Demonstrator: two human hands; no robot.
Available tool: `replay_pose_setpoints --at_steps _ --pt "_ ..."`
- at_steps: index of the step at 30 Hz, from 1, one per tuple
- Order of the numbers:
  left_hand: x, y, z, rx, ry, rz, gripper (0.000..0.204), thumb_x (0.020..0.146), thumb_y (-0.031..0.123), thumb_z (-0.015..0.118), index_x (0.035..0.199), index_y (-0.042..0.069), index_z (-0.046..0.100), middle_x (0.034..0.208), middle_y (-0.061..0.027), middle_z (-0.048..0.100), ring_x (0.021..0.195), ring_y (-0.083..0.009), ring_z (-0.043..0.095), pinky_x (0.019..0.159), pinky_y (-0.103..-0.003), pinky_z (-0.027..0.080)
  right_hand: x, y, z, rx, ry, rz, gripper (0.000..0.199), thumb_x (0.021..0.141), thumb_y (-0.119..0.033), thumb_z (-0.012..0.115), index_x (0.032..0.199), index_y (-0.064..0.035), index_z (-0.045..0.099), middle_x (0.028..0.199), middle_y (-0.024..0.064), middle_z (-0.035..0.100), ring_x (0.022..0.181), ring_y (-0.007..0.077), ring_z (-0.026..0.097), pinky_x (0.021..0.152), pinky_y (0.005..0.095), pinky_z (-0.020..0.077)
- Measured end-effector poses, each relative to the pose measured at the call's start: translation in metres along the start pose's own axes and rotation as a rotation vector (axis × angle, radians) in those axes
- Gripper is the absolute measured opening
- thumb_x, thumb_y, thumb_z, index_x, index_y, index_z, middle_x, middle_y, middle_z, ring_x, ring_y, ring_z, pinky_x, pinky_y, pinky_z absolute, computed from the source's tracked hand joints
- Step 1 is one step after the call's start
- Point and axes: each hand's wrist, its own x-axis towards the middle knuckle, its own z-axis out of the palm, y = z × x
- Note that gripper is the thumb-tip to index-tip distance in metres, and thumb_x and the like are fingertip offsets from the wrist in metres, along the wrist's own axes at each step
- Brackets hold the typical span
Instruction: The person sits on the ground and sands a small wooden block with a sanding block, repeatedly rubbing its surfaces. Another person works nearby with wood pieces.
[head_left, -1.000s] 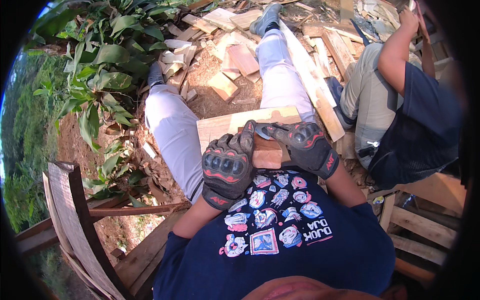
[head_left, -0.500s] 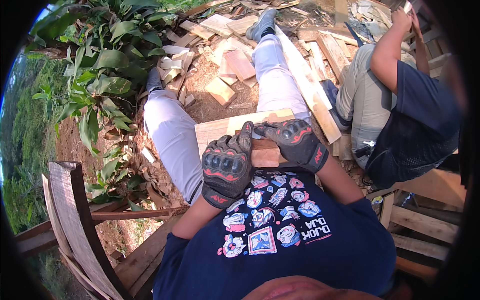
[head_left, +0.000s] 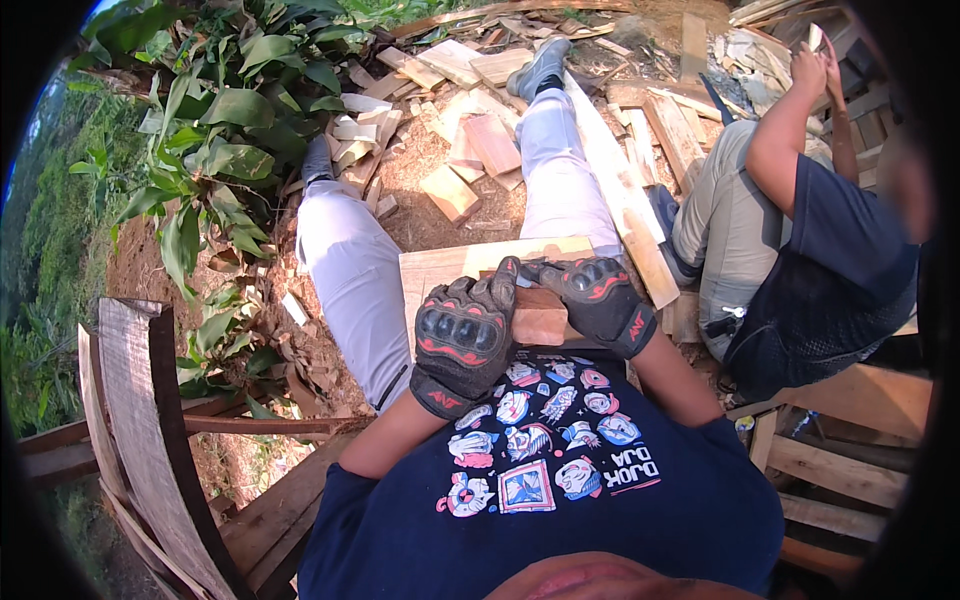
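Head view:
Left hand (head_left: 465, 340): in a black-and-red armoured glove, fingers clenched round the left end of a small reddish-brown wooden block (head_left: 540, 315).
Right hand (head_left: 595, 300): gloved alike, fingers gripping the block's right end.
Block: held against the chest, above a pale wooden board (head_left: 450, 270) lying across the lap.
Nearby: another person (head_left: 800, 240) sits to the right.

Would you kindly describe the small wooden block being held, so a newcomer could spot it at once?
Find the pale board lying across the seated person's lap. At its near edge, two black-and-red gloved hands meet, the left hand and the right hand. The block is clamped between them: small and reddish brown, darker than the pale offcuts scattered on the ground beyond.
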Motion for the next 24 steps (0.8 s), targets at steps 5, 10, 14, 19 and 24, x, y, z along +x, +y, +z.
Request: replay_pose_setpoints --at_steps 5,10,14,19,24 --pt "-0.001 -0.004 -0.001 -0.08 -0.027 -0.008 0.069 0.078 0.017 0.073 0.143 -0.003 0.065 0.102 -0.0164 0.073 0.089 -0.032 0.07 0.078 -0.047 0.054 0.008 0.018 0.033 0.029 0.003 -0.077 0.044 0.095 -0.014 0.065 0.138 -0.0208 0.075 0.092 0.0113 0.074 0.078 0.0299 0.072 0.069 0.0461 0.0559" --pt "-0.003 -0.003 0.002 -0.04 -0.011 -0.018 0.07 0.077 0.017 0.074 0.144 -0.003 0.065 0.095 -0.0148 0.071 0.087 -0.0316 0.069 0.077 -0.047 0.054 -0.004 -0.005 -0.041 0.178 -0.058 0.007 0.043 0.098 -0.016 0.063 0.139 -0.0201 0.075 0.093 0.0103 0.075 0.081 0.0302 0.073 0.073 0.0477 0.0572" --pt "0.0 0.0 0.001 -0.028 -0.015 -0.021 0.069 0.078 0.017 0.073 0.144 -0.003 0.065 0.096 -0.0149 0.072 0.088 -0.0312 0.07 0.077 -0.047 0.054 0.001 0.005 0.013 0.01 0.093 -0.048 0.034 0.097 -0.017 0.064 0.128 -0.02 0.079 0.091 0.0107 0.074 0.077 0.0304 0.072 0.071 0.046 0.0569" --pt "0.005 -0.001 -0.003 -0.082 -0.017 -0.021 0.069 0.078 0.016 0.074 0.143 -0.003 0.065 0.097 -0.015 0.072 0.089 -0.0311 0.07 0.078 -0.046 0.054 0.0 0.017 0.026 -0.011 0.026 -0.056 0.033 0.098 -0.019 0.063 0.127 -0.0188 0.078 0.089 0.0113 0.075 0.077 0.0313 0.073 0.068 0.0461 0.0567" --pt "-0.001 0.0 -0.003 -0.012 -0.046 -0.031 0.072 0.076 0.017 0.077 0.144 -0.003 0.064 0.101 -0.0161 0.073 0.091 -0.0312 0.07 0.079 -0.045 0.055 -0.004 0.001 -0.038 0.114 -0.095 -0.023 0.052 0.094 -0.007 0.063 0.144 -0.0179 0.071 0.095 0.0145 0.076 0.079 0.0331 0.073 0.069 0.0493 0.0558"
